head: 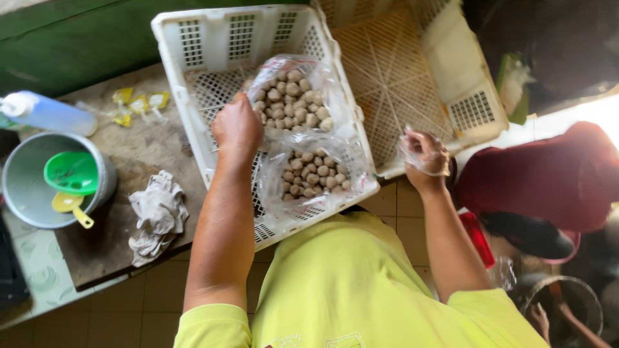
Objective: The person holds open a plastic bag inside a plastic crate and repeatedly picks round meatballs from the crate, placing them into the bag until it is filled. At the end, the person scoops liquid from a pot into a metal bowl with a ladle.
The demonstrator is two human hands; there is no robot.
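Left hand (236, 129) inside white crate (193, 90), fingers clenched on the left edge of the far bag of pale balls (291, 96), bag mouth pinched between thumb and fingertips. Bag lying directly right of that hand, long axis running left to right, tilted slightly toward the far side. Second clear bag of balls (313, 174) just nearer, touching the first, against the crate's near right wall. Right hand (424, 153) outside the crate, to the right, over the seam with a cream crate (393, 71); fingers curled around a thin crumpled clear plastic bag (412, 149), seemingly empty. Left hand plainly the nearer of the two to both filled bags; right hand well apart from them, past the crate wall. On the bench (155, 142) to the left: crumpled grey rag (157, 216), grey bucket (26, 187) holding a green funnel (71, 172) and yellow scoop (72, 207), small yellow sachets (138, 104) farther off. Another person in red (548, 174) at far right
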